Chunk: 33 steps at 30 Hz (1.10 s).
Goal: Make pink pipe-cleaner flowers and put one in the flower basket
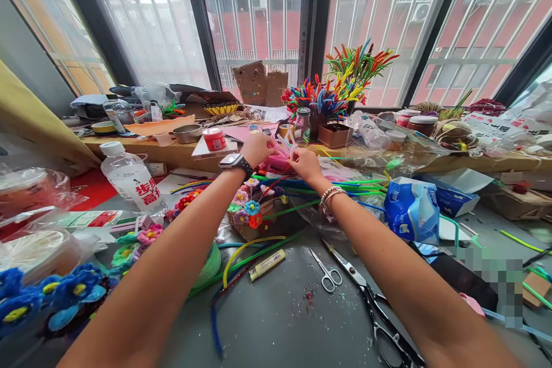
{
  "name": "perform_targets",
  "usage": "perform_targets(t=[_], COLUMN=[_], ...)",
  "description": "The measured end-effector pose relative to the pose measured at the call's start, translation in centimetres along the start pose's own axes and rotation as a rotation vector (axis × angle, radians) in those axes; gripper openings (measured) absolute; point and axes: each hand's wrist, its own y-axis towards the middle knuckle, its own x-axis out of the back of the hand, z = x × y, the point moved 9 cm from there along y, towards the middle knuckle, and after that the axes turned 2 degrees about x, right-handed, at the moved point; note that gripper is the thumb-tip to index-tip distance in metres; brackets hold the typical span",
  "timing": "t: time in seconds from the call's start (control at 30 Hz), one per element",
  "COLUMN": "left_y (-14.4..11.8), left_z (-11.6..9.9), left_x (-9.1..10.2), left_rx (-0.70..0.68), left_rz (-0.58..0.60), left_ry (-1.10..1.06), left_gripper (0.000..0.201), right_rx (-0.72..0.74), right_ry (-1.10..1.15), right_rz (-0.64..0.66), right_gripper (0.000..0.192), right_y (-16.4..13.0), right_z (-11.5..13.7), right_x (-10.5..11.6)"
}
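Both arms reach forward to a crumpled pink plastic bag (280, 162) at the back of the table. My left hand (257, 150), with a watch on its wrist, pinches the bag from the left. From the right, my right hand (306, 165) grips the bag's pale upper strips, thumb and fingers closed together. Green, blue and yellow pipe cleaners (360, 186) lie under and beside the bag. Just in front of it stands a small basket of crocheted-looking flowers (250, 210). The fingertips partly cover what they pinch.
Small scissors (328, 276), large shears (366, 290) and a yellow tube (267, 265) lie on the grey table (276, 322). A water bottle (131, 181) stands left, a blue tissue pack (411, 210) right. Jars and pots of pipe cleaners (319, 98) line the windowsill.
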Motion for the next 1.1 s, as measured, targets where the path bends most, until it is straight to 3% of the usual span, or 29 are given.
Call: perform_targets(t=[0.27, 0.47, 0.63, 0.73, 0.9, 1.0, 1.1], left_y=[0.2, 0.3, 0.7, 0.8, 0.4, 0.1, -0.4], left_z=[-0.8, 0.6, 1.9, 2.4, 1.8, -0.2, -3.6], left_x=[0.9, -1.3, -2.7, -2.6, -0.8, 0.2, -0.2], left_rx=[0.071, 0.233, 0.255, 0.214, 0.08, -0.061, -0.311], left_rz=[-0.069, -0.025, -0.024, -0.038, -0.088, -0.113, -0.073], left_ry=[-0.099, -0.243, -0.327, -0.315, -0.199, -0.06, 0.207], left_gripper=[0.025, 0.025, 0.019, 0.022, 0.024, 0.018, 0.022], right_rx=[-0.01, -0.003, 0.004, 0.012, 0.045, 0.05, 0.051], right_ry=[0.034, 0.059, 0.064, 0.059, 0.038, 0.017, -0.005], right_rz=[-0.01, -0.016, -0.014, -0.004, 0.024, 0.041, 0.051], right_gripper=[0.007, 0.007, 0.009, 0.008, 0.008, 0.009, 0.01], right_y=[0.0, -0.3, -0.4, -0.5, -0.4, -0.3, -0.4], right_z=[-0.1, -0.1, 0.0, 0.0, 0.1, 0.2, 0.4], right_x=[-0.1, -0.1, -0.1, -0.3, -0.7, -0.9, -1.0])
